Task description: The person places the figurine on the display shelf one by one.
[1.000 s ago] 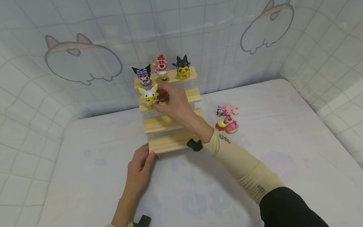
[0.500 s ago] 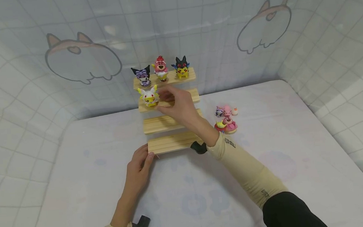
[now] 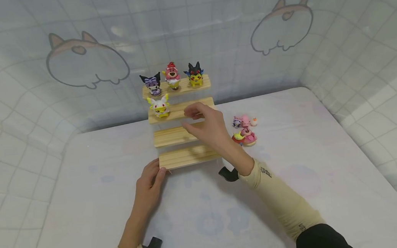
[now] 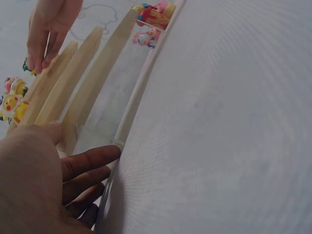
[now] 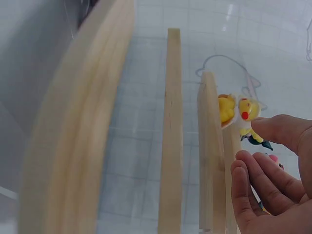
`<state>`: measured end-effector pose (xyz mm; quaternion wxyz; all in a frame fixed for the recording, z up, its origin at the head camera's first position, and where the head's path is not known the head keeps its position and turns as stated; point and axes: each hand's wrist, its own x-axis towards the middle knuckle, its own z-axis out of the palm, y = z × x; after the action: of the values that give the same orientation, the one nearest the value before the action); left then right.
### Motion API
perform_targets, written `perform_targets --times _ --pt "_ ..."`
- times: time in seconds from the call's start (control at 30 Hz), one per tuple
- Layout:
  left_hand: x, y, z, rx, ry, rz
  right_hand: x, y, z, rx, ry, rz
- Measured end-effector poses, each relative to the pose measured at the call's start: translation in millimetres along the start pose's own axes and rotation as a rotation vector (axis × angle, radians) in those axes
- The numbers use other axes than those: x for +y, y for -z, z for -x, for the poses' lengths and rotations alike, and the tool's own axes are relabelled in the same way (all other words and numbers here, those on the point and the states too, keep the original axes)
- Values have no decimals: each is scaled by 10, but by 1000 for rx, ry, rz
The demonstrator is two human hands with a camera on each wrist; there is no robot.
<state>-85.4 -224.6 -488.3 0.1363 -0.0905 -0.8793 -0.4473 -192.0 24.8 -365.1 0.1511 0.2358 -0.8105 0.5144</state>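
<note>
A wooden stepped display shelf [image 3: 183, 157] stands on the cloth. My left hand [image 3: 149, 183] touches its lowest board at the left end, fingers extended along the side in the left wrist view. A white-and-yellow figurine [image 3: 160, 106] sits at the left of the second step from the top. To its right hovers my right hand [image 3: 208, 125], thumb and fingers apart and nothing between them. The right wrist view shows the thumb overlapping that figurine [image 5: 248, 109]. On the top step are a purple-and-black figurine [image 3: 153, 85], a pink bear [image 3: 172, 76] and a black-eared yellow figurine [image 3: 195, 76].
Right of the shelf, several small figurines [image 3: 249, 134] lie grouped on the white patterned cloth [image 3: 205, 215]. A grid-patterned curtain [image 3: 213, 34] hangs behind the shelf. Dark wrist mounts stick out from both sleeves.
My right hand has let go of the white-and-yellow figurine and drawn away to the right and down. That figurine stays on its step, and my left hand stays at the shelf's end.
</note>
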Motion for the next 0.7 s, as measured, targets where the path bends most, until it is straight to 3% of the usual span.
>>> perform_targets --times 0.17,0.3,0.47,0.7 --pt "6 6 3 -9 19 -3 -41 33 193 65 2 -49" --pt "25 30 1 -7 33 1 -76 22 297 130 56 -109" --pt "29 30 -7 -7 31 4 -103 10 351 128 101 -121" --pt "13 6 2 -10 39 0 -71 111 399 116 68 -115"
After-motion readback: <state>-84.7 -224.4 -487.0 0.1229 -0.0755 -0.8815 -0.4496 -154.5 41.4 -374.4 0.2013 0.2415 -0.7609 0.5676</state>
